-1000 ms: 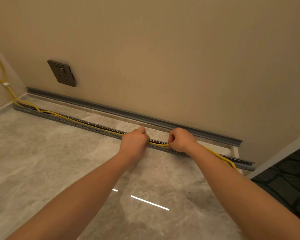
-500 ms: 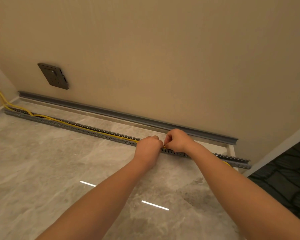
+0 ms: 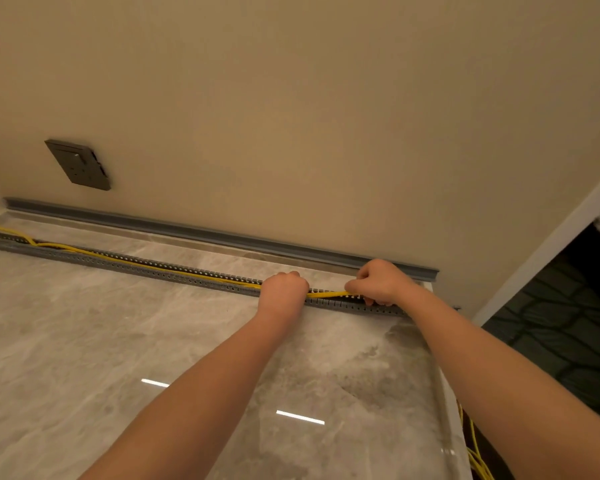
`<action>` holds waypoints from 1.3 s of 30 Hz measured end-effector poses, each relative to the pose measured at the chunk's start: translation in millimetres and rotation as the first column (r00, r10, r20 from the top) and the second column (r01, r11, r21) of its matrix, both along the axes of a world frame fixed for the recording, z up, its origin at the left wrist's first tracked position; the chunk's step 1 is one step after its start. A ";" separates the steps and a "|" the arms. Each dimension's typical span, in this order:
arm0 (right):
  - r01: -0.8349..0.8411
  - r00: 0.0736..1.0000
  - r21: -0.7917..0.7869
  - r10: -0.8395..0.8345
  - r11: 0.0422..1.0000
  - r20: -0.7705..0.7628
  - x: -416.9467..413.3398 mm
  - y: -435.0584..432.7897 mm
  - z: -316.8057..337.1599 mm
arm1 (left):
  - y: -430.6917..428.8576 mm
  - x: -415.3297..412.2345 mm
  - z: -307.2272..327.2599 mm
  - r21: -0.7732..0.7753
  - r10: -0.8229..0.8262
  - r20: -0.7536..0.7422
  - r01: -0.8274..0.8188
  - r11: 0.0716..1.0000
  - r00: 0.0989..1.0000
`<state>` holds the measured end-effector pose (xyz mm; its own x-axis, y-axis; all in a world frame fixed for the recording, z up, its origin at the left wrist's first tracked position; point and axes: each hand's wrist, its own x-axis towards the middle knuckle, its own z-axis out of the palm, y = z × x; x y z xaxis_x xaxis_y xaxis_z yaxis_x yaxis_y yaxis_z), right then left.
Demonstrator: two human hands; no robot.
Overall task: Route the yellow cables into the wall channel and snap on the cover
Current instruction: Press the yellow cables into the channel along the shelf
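Observation:
A long grey slotted channel (image 3: 125,266) lies on the marble floor, parallel to the wall. Yellow cables (image 3: 94,253) run along inside it from the far left. My left hand (image 3: 284,288) is closed over the cables at the channel. My right hand (image 3: 381,282) pinches the same cables a short way to the right, and a taut yellow stretch (image 3: 326,294) shows between the two hands just above the channel. A grey cover strip (image 3: 222,235) lies along the foot of the wall behind the channel.
A dark wall socket (image 3: 78,165) sits low on the beige wall at left. A white door frame (image 3: 548,244) and dark patterned carpet (image 3: 568,327) lie to the right. More loose yellow cable (image 3: 477,459) trails past the floor's right edge.
Both hands have shifted to the right along the channel. From touching half a second ago they have drawn apart, so a stretch of cable shows between them again.

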<state>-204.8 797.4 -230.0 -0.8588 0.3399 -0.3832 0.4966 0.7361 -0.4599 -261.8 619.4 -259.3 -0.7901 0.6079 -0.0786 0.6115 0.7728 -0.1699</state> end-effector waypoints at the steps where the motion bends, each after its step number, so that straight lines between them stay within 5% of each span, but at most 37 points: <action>1: 0.027 1.000 -0.049 -0.027 0.998 0.000 3.3 3.7 1.1 | 0.4 0.9 -0.7 -0.005 0.000 -0.006 0.000 1.000 1.000; 8: 0.069 0.997 -0.144 -0.075 0.987 -0.035 13.7 17.4 -1.4 | 4.1 5.2 0.2 -0.031 -0.002 -0.016 0.002 1.000 1.000; 13: 0.023 0.997 0.078 -0.017 0.997 -0.072 14.3 9.2 -10.7 | 2.7 7.8 2.3 -0.036 -0.026 -0.010 0.026 0.999 1.000; 20: 0.090 0.994 0.169 -0.077 0.982 -0.083 15.1 -0.7 -17.4 | 12.7 24.7 -18.3 0.251 -0.278 -0.046 0.280 0.927 0.960; 25: 0.128 0.989 0.150 -0.115 0.980 -0.094 16.9 -3.9 -20.5 | 38.0 35.8 -32.5 0.291 -0.290 -0.047 0.291 0.911 0.956; 39: 0.074 0.997 0.223 -0.065 0.972 -0.048 19.5 -2.0 -16.7 | 60.9 33.8 -11.1 0.108 -0.289 -0.014 0.289 0.951 0.957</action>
